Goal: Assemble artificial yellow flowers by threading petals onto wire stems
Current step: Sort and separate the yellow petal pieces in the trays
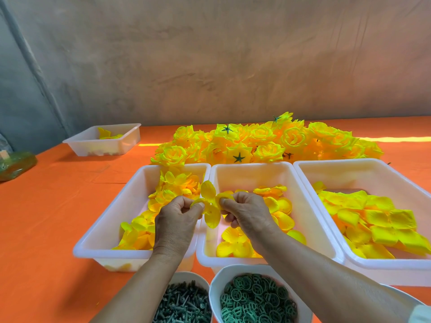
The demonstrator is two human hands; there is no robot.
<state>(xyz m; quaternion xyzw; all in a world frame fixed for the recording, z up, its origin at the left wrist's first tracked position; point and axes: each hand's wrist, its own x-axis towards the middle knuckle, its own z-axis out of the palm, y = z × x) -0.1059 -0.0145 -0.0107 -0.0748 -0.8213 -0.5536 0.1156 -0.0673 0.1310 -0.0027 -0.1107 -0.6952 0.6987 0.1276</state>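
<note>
Over the seam between the two nearest white bins, both hands meet on one yellow petal piece [211, 207], held in the air above the bin rims. Left hand [177, 220]: fingers curled, thumb and forefinger pinching the piece's left lobe. Right hand [245, 213]: fingers curled, thumb and forefinger pinching the right lobe. Hands are close together with only the petal piece between them. The piece has several lobes, one standing up, one hanging down; a small hole shows near its centre. No wire stem can be made out in either grip. Left bin [109, 213] holds small cupped yellow petals. Middle bin [251, 176] holds rounder petal pieces, scattered. Right bin [349, 173] holds larger, flatter petal pieces. Behind the bins lies a heap of finished yellow flowers [268, 141], some turned over and showing dark green star-shaped backs. Nearest the camera are a cup of dark pegs [184, 304] and a cup of green rings [256, 301]. Far left, a smaller white bin [126, 143] with a few yellow bits. Orange cloth [46, 217] covers the table.
</note>
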